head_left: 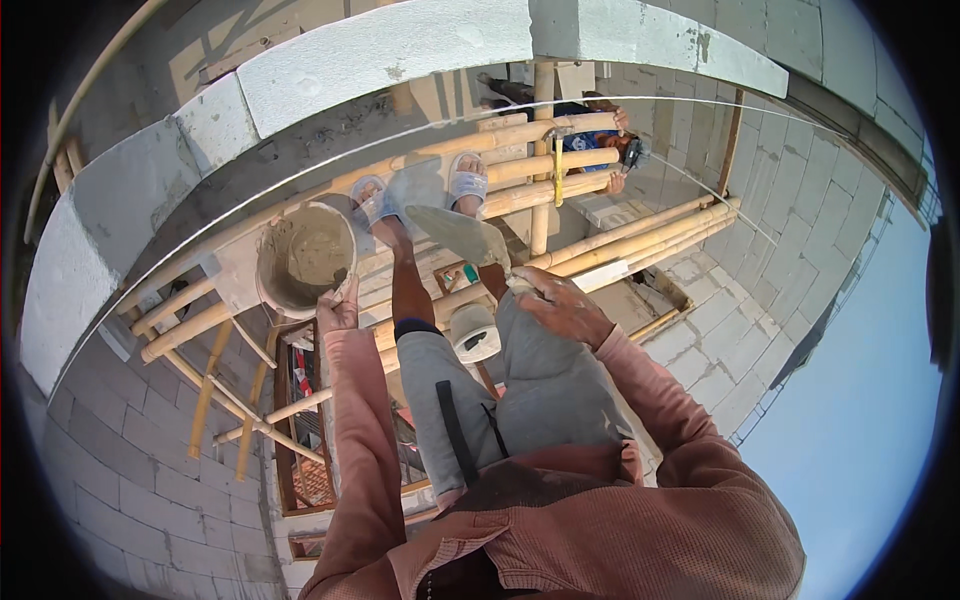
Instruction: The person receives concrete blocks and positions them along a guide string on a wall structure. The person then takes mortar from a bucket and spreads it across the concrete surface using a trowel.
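Right hand is closed around a trowel handle over the knee, blade pointing forward. Left hand grips the rim of a bucket holding grey mortar, sitting on the bamboo scaffold below the block wall.

Pale grey block walls curve around an unroofed building site in strong sunlight. A bamboo scaffold of lashed yellow poles spans the middle, well above the ground. A taut string line runs across. Clear blue sky fills the right.
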A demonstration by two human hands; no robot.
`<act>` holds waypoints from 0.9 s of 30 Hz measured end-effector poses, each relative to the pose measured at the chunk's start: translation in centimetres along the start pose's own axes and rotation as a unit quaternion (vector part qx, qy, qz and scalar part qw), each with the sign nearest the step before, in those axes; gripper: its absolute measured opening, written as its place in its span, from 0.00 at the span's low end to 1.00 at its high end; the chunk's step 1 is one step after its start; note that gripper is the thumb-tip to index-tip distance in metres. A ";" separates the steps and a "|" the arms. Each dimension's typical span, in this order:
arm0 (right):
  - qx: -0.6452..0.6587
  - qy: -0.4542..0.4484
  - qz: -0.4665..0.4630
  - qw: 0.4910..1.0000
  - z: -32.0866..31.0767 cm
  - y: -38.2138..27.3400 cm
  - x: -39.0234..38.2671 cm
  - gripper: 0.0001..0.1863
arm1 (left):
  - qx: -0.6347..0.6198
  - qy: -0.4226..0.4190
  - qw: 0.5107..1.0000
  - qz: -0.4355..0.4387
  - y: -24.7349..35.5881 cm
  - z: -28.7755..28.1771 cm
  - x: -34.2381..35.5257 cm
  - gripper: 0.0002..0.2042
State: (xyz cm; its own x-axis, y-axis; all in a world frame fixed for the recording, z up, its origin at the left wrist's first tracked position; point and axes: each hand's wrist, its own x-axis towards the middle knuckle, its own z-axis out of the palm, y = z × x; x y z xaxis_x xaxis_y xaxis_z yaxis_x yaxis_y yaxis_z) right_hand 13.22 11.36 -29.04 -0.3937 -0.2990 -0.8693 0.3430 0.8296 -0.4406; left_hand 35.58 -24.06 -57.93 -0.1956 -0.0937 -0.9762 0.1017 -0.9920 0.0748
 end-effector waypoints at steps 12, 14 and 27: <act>0.068 -0.004 -0.042 0.997 -2.2 5.0 -0.2 0.27 | 0.439 0.004 0.898 -0.033 -12.8 8.7 -10.6 0.11; 0.060 0.006 -0.105 0.993 -1.4 6.6 0.9 0.26 | 0.413 -0.034 0.907 -0.083 -14.6 10.6 -11.4 0.12; 0.028 0.328 0.222 0.918 -6.7 43.7 19.7 0.21 | 0.467 -0.066 0.874 -0.115 -23.6 15.6 -10.8 0.22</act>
State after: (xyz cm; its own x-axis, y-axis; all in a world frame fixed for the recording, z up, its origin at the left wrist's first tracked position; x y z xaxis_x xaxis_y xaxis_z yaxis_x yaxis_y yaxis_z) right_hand 14.72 44.91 -63.97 -0.6271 0.4272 -0.6514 0.6298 0.7701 -0.1013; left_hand 20.10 -1.00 -45.99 -0.2224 0.1703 -0.9600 -0.7845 -0.6158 0.0725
